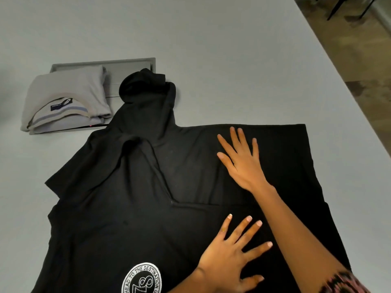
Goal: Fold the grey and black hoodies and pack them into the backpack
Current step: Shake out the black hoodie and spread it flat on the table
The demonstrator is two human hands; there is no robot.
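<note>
Grey table (211, 49) bears a black hoodie (127, 208), left hand (228, 261) and right hand (243, 163) pressing flat, fingers splayed; uneven smoothing could bunch the fabric.

Single head-worn camera, angled forward and down, close above table (211, 39)

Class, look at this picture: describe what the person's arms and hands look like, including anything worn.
Both forearms are bare; no watch, ring or bracelet shows. The left hand has longish, pale-painted nails. From the right hand the arm runs back to a blurred pink-and-dark patterned sleeve at the picture's corner.
</note>
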